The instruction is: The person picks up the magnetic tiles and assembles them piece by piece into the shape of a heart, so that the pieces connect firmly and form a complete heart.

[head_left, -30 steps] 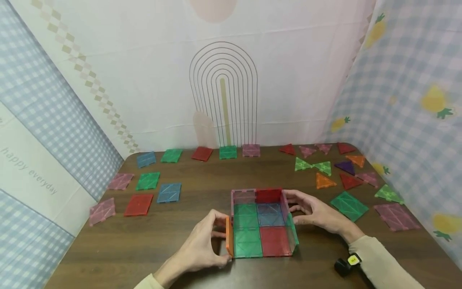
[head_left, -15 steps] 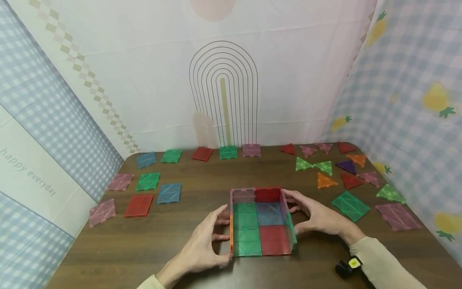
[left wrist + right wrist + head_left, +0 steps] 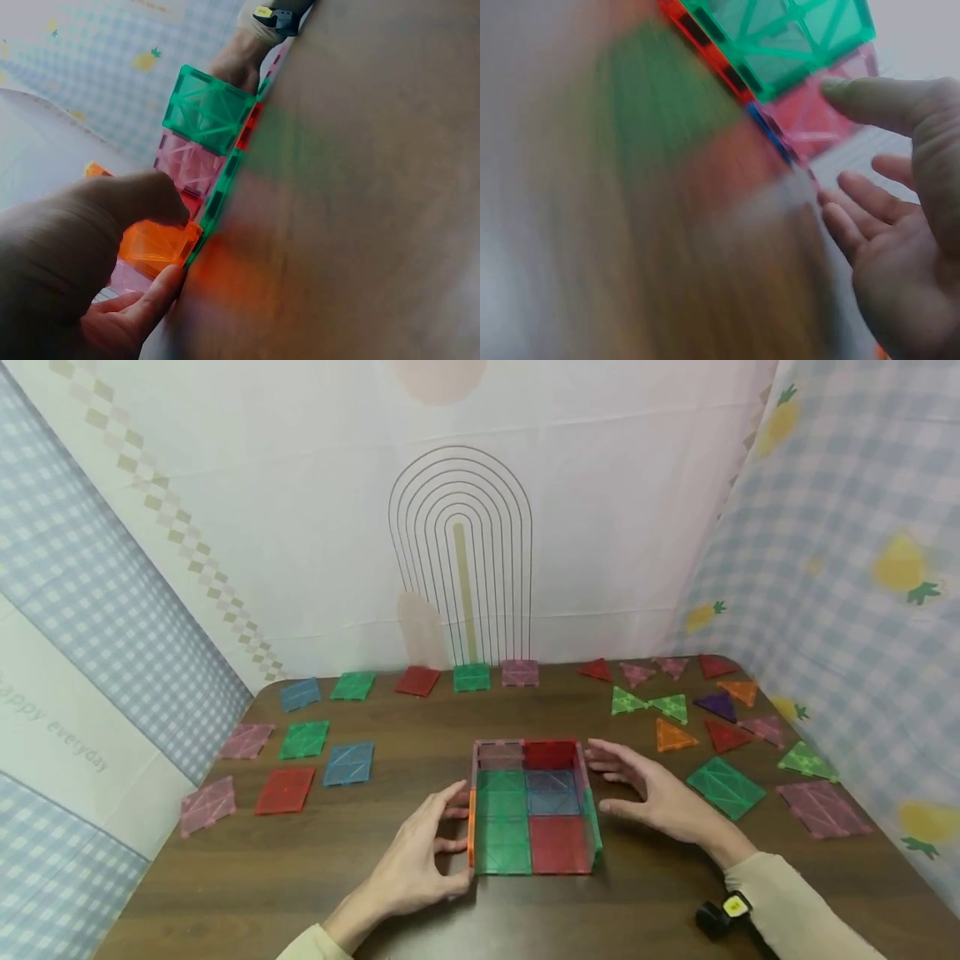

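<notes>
A low open-front box of translucent magnetic tiles stands on the table, its floor made of green (image 3: 504,845), blue (image 3: 553,792) and red (image 3: 558,845) squares. Pink (image 3: 501,755) and red (image 3: 551,754) tiles form its back wall. My left hand (image 3: 411,862) holds the upright orange magnetic tile (image 3: 472,828) at the front of the left wall, thumb near the front corner and fingers along the outside. Beside the right wall, my right hand (image 3: 654,797) has its fingers spread, apart from the green wall tile (image 3: 592,827) and the pink tile (image 3: 810,120) behind it.
Loose square tiles, such as a red one (image 3: 285,790) and a blue one (image 3: 348,763), lie at the left and along the back of the table (image 3: 405,735). Triangles, including an orange one (image 3: 675,735), and a large green square (image 3: 726,787) lie at the right.
The orange tile, earlier tilted outward, now stands in line with the left wall. The box has shifted slightly away and left with my left hand. My right hand has come away from the right wall.
</notes>
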Demonstrator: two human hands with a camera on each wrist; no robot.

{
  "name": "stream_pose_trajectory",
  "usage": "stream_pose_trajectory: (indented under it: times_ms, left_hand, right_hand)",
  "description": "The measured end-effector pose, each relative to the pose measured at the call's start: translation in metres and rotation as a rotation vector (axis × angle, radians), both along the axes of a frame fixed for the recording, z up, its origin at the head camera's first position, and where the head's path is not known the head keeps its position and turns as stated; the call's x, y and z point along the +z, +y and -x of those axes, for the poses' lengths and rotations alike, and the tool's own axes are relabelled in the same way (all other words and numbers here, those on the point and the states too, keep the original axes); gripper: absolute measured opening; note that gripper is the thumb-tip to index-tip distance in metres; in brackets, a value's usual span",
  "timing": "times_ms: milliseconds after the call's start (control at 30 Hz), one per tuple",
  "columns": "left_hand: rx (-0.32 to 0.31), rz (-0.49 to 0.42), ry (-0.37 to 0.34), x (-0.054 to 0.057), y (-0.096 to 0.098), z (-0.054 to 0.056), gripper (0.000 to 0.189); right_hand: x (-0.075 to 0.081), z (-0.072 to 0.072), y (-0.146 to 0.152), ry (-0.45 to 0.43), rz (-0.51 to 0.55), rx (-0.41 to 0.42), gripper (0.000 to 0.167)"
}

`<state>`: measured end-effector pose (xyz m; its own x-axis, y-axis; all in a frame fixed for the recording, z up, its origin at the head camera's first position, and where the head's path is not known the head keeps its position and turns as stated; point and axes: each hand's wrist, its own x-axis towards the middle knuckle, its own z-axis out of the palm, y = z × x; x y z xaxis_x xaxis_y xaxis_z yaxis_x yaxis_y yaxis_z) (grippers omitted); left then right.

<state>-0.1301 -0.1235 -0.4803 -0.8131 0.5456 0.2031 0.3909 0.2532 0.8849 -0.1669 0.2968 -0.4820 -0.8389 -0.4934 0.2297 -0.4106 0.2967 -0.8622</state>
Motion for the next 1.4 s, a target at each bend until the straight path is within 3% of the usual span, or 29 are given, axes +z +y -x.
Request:
stream_pose_trajectory:
  times_ms: [133,200,300,400,500,800,1033,1133,1233,1333,1400]
  left_hand:
    - [-0.029,0.043,0.049,-0.001,-0.001,0.005,0.118]
    - [-0.05,0.055,0.055,-0.001,-0.003,0.009,0.118]
    - [-0.085,0.044,-0.001,-0.002,-0.007,0.017,0.122]
    - [-0.129,0.001,-0.098,-0.005,-0.012,0.029,0.127]
    - [-0.178,-0.048,-0.154,-0.008,-0.018,0.043,0.129]
    - [-0.256,-0.062,-0.083,-0.009,-0.024,0.085,0.138]
    - [-0.302,-0.013,-0.066,-0.006,-0.016,0.099,0.131]
    - [-0.302,0.011,-0.063,-0.005,-0.018,0.098,0.127]
    - [-0.296,0.013,-0.06,-0.005,-0.019,0.097,0.126]
    - [-0.293,0.012,-0.058,-0.005,-0.018,0.096,0.125]
    - [-0.293,0.009,-0.057,-0.005,-0.018,0.095,0.125]
  right_hand:
    - [0.008,-0.005,0.025,0.193,-0.084,-0.241,0.076]
    - [0.012,-0.01,0.041,0.238,-0.116,-0.365,0.073]
    - [0.017,-0.021,0.069,0.217,-0.171,-0.499,0.073]
    - [0.018,-0.029,0.094,0.144,-0.282,-0.576,0.074]
    - [0.018,-0.033,0.11,0.092,-0.394,-0.584,0.08]
    - [0.015,-0.035,0.121,0.014,-0.583,-0.489,0.098]
    - [0.02,-0.037,0.123,-0.019,-0.628,-0.52,0.11]
    - [0.02,-0.036,0.12,-0.046,-0.613,-0.5,0.116]
    - [0.019,-0.035,0.114,-0.055,-0.573,-0.475,0.11]
    - [0.017,-0.037,0.108,-0.021,-0.467,-0.436,0.085]
    - [0.016,-0.04,0.105,-0.003,-0.33,-0.377,0.063]
